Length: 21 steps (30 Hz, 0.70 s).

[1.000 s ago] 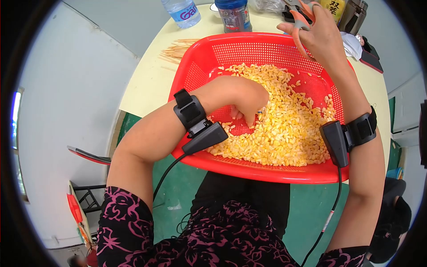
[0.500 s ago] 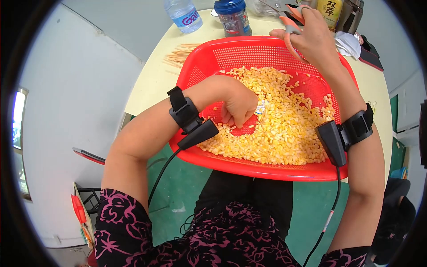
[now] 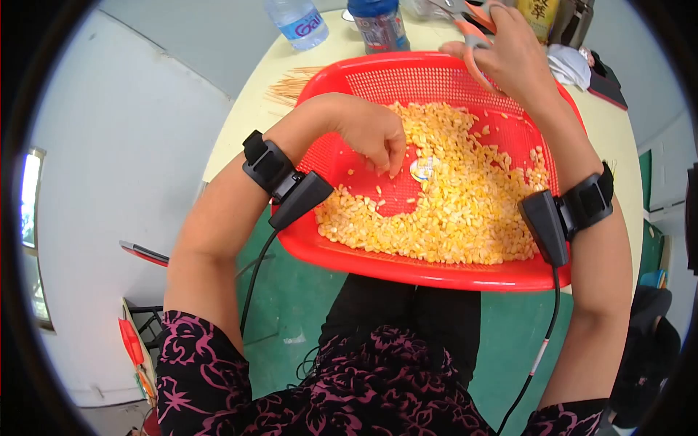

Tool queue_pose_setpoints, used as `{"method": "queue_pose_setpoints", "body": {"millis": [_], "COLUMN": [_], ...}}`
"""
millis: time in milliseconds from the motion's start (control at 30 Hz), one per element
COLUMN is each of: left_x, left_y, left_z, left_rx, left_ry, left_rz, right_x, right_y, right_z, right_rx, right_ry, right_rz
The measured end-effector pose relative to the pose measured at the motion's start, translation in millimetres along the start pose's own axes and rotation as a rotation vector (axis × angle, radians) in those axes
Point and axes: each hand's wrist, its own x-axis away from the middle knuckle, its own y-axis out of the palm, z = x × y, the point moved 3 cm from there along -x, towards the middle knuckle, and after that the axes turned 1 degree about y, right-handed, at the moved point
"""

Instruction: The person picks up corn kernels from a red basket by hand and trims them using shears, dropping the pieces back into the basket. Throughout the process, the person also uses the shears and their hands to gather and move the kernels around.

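A red basket (image 3: 429, 275) with mesh sides holds many loose yellow corn kernels (image 3: 465, 211). My left hand (image 3: 374, 138) hovers above the left part of the basket, its fingers pressed together; what they hold, if anything, is too small to name. Just right of its fingertips, a small round label (image 3: 422, 169) lies at the edge of the kernels. My right hand (image 3: 512, 54) is wrapped round the orange and grey handles of scissors (image 3: 474, 36) over the basket's far right rim. The scissor blades point up and left, beyond the rim.
A water bottle (image 3: 298, 25) and a blue-lidded jar (image 3: 378, 27) stand behind the basket. Thin wooden sticks (image 3: 291, 86) lie at its far left. A yellow bottle (image 3: 539, 16), white tissue (image 3: 569, 67) and dark flat object (image 3: 607, 87) are at the back right.
My left hand has lifted and moved up and left, away from the kernels, uncovering more of the round label. My right hand stays on the scissors.
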Motion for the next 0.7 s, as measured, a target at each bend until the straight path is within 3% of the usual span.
{"method": "queue_pose_setpoints", "body": {"millis": [100, 167, 233, 333, 533, 633, 667, 700], "left_x": [-8.5, -3.6, 0.2, 10.0, 9.4, 6.8, 7.0, 7.6], "left_y": [8.4, -5.3, -20.7, -21.8, -7.4, -8.3, -8.8, -9.5], "left_z": [2.1, 6.0, -11.7, -6.2, 53.9, 62.7, 67.6, 72.5], "left_rx": [-0.136, -0.152, -0.229, -0.026, -0.120, -0.110, -0.098, -0.086], "left_ry": [0.003, -0.054, 0.048, 0.099, 0.086, 0.099, 0.100, 0.102], "left_rz": [-0.025, 0.218, 0.489, 0.534, 0.387, 0.387, 0.392, 0.398], "right_x": [0.5, -1.0, -5.6, -1.9, -3.5, -4.9, -9.6, -9.6], "right_y": [6.5, 13.0, 20.6, 12.0, 5.0, 0.5, -4.6, -17.1], "right_z": [6.1, 16.1, 26.4, 24.6, 20.9, 21.0, 25.3, 23.7], "right_rx": [0.014, 0.022, -0.005, -0.053, -0.077, -0.075, -0.069, -0.082], "right_ry": [-0.070, -0.153, -0.171, -0.161, -0.171, -0.218, -0.182, -0.106], "right_rz": [0.049, 0.091, 0.166, 0.157, 0.057, 0.238, 0.135, 0.163]}}
